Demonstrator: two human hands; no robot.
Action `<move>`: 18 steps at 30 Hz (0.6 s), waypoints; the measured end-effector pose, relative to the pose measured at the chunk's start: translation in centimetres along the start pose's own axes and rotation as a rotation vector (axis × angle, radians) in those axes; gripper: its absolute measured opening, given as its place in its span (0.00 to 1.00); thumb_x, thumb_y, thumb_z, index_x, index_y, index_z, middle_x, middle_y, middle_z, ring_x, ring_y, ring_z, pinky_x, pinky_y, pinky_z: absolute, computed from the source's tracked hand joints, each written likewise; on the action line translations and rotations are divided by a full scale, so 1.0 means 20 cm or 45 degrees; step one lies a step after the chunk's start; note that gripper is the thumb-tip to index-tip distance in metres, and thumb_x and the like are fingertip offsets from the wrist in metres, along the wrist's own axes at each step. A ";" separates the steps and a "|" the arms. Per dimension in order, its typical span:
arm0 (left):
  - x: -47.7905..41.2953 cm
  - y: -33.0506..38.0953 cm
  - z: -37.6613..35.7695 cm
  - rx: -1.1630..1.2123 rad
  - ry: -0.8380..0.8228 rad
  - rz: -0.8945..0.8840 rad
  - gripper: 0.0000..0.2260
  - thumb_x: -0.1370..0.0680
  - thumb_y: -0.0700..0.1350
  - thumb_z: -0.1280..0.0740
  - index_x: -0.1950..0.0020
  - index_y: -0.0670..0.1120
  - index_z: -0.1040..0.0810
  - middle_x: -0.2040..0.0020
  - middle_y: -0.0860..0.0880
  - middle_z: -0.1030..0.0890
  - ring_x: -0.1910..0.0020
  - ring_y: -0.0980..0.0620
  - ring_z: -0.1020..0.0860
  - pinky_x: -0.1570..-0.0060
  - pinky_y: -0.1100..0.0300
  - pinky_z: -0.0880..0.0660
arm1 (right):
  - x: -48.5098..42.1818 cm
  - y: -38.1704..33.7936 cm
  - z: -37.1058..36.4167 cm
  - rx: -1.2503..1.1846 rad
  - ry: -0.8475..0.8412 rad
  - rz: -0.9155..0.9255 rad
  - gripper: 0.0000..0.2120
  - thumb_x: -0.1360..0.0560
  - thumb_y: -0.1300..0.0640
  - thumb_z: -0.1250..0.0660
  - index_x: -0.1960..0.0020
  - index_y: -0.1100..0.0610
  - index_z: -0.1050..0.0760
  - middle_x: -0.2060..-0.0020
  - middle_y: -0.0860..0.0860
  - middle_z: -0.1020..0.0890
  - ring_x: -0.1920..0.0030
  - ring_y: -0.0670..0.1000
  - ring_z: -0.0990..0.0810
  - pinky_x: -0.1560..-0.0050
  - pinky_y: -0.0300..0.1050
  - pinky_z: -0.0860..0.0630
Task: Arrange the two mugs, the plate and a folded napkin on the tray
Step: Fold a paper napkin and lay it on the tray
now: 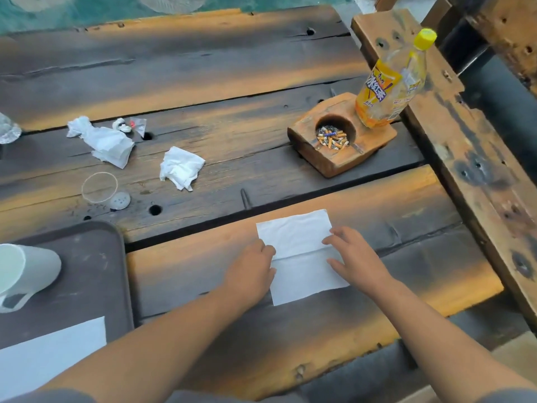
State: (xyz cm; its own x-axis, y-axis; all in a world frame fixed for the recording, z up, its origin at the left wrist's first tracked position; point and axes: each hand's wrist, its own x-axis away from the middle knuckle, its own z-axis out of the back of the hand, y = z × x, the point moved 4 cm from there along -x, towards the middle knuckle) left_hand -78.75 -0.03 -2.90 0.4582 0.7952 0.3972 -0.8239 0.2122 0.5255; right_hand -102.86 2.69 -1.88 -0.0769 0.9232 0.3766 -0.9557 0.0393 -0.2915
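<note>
Left hand (252, 270): forearm reaches in from the near left edge, palm down; fingers curled loosely, tips resting on the left edge of the napkin at its crease. Pressing flat, nothing gripped.
Right hand (353, 254): forearm comes in from the near right, palm down; fingers spread and extended, tips on the right edge of the napkin by the crease. Loose, pressing, not grasping.
Napkin (299, 255): white, lying flat on the wooden table (203, 82), centre-right and near; a fold line runs across it between the two hands. It is off the tray.
Tray (96, 257): dark, rounded corner, at the near left edge of the table, well apart from the napkin.
Mug (27, 267): white, lying on its side on the tray, mouth facing left, handle toward the near side.
White sheet (49, 353): flat, on the near part of the tray.
Crumpled tissues (181, 168): two clumps, far left of centre.
Clear plastic cup (103, 190): on its side, near the tissues.
Wooden ashtray (337, 141): far right, full of butts.
Yellow bottle (390, 82): standing on the ashtray block's far right corner.
</note>
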 end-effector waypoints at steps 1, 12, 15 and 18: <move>-0.02 0.00 -0.01 -0.008 0.020 -0.011 0.13 0.19 0.46 0.35 0.35 0.45 0.26 0.38 0.47 0.27 0.41 0.46 0.26 0.42 0.53 0.26 | -0.01 0.02 -0.01 -0.008 0.003 0.005 0.20 0.24 0.57 0.29 0.33 0.54 0.24 0.27 0.54 0.31 0.27 0.55 0.33 0.30 0.50 0.29; -0.05 -0.09 -0.07 -0.218 0.112 0.056 0.14 0.20 0.53 0.35 0.36 0.49 0.29 0.38 0.48 0.29 0.40 0.46 0.31 0.38 0.50 0.31 | -0.08 0.06 -0.10 -0.185 0.124 -0.077 0.16 0.27 0.59 0.26 0.41 0.53 0.24 0.26 0.53 0.34 0.23 0.56 0.39 0.27 0.52 0.34; -0.05 -0.08 -0.09 -0.245 0.136 0.070 0.13 0.19 0.53 0.36 0.37 0.50 0.28 0.40 0.49 0.28 0.42 0.47 0.31 0.42 0.50 0.32 | -0.08 0.07 -0.10 -0.211 0.137 -0.075 0.13 0.28 0.61 0.25 0.45 0.54 0.24 0.27 0.54 0.33 0.25 0.55 0.38 0.29 0.52 0.34; -0.05 -0.07 -0.11 -0.234 0.133 0.082 0.11 0.19 0.51 0.37 0.39 0.50 0.28 0.42 0.50 0.28 0.43 0.47 0.30 0.43 0.50 0.32 | -0.09 0.08 -0.10 -0.230 0.153 -0.056 0.12 0.29 0.62 0.25 0.50 0.54 0.25 0.28 0.52 0.32 0.28 0.51 0.38 0.32 0.47 0.35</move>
State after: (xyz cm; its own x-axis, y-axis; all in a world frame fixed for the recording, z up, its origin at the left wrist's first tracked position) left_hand -78.85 0.22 -5.67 0.3732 0.8630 0.3404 -0.9018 0.2513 0.3515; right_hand -103.59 1.96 -4.79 0.0085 0.9576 0.2880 -0.8904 0.1383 -0.4337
